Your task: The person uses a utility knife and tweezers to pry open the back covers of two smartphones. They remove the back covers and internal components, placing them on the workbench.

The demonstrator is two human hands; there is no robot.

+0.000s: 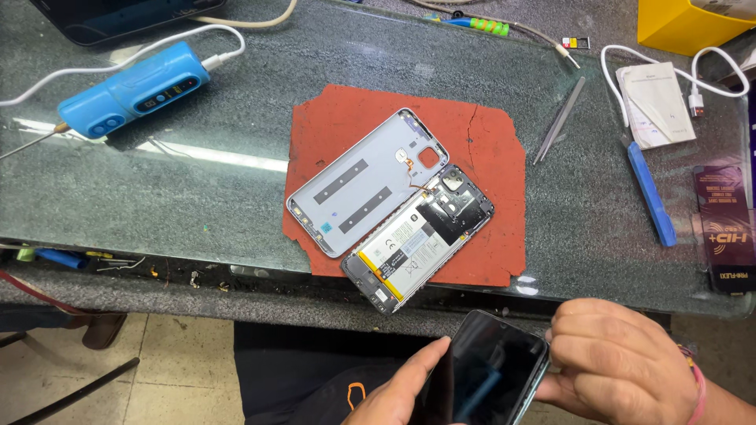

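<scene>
below, both hands grip dark phone.

A single head-worn view looks steeply down, fairly close, over the glass-topped bench edge.

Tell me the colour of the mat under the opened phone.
Reddish-orange mat, clearest in the head view.

Both hands grip dark phone; opened phone on red mat.
</scene>
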